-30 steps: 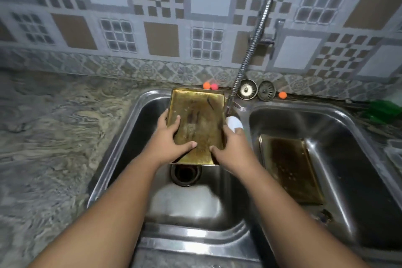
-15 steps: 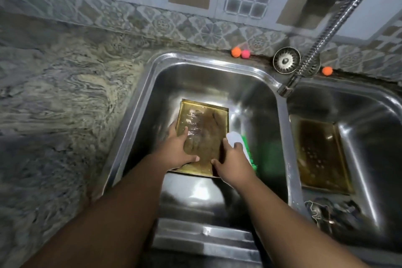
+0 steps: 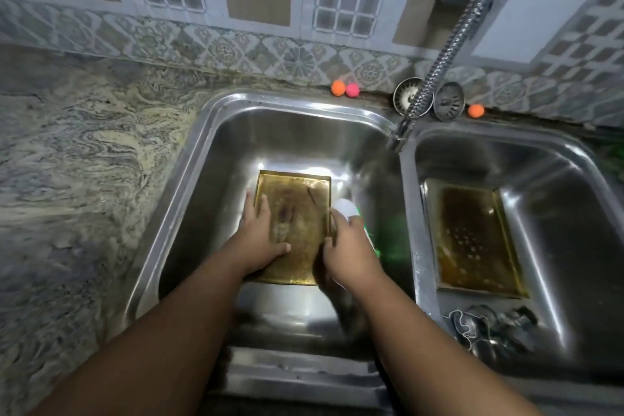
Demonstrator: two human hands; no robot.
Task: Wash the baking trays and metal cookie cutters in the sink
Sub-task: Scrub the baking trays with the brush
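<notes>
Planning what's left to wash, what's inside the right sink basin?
A stained baking tray lies in the right basin, with a heap of metal cookie cutters at its near end. The basin floor under the tray is covered.

— How are the arms held?
— The left forearm (image 3: pixel 162 331) and right forearm (image 3: pixel 422 341) are stretched forward and down, bare.
— And the hands?
— The left hand (image 3: pixel 260 240) is laid flat on the baking tray (image 3: pixel 304 199), fingers straight, thumb spread. The right hand (image 3: pixel 347 246) is curled round a white-and-green object (image 3: pixel 345 208), knuckles turned up.
</notes>
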